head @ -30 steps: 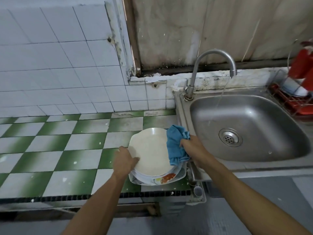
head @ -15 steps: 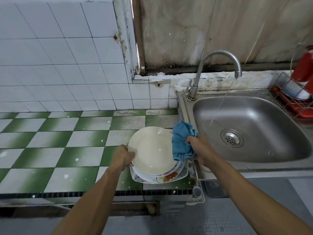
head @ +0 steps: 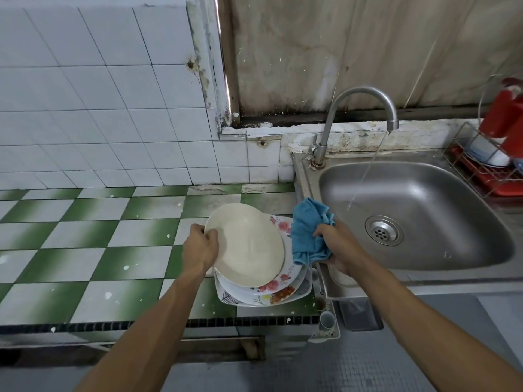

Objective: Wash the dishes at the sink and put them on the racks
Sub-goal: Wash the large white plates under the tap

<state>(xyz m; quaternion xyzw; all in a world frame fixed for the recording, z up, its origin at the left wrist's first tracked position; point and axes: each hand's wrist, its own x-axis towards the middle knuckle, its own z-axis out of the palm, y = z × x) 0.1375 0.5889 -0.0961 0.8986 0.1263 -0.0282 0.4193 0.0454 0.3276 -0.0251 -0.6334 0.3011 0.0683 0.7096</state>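
1. Holding the rim of the cream plate (head: 246,244), the left hand (head: 201,246) has its fingers curled around the edge, and the plate is tilted.
2. The plate leans over a stack of flowery plates (head: 283,291) on the green and white counter (head: 85,250).
3. The right hand (head: 339,247) squeezes a blue cloth (head: 307,233) just beside the plate.
4. Water runs from the tap (head: 359,93) into the sink (head: 424,199).
5. A red rack (head: 498,188) sits right of the sink.

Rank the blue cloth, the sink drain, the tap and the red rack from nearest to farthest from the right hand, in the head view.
1. Blue cloth: gripped by the right hand.
2. Sink drain: just right of it.
3. Tap: behind it, farther back.
4. Red rack: far right edge of view.
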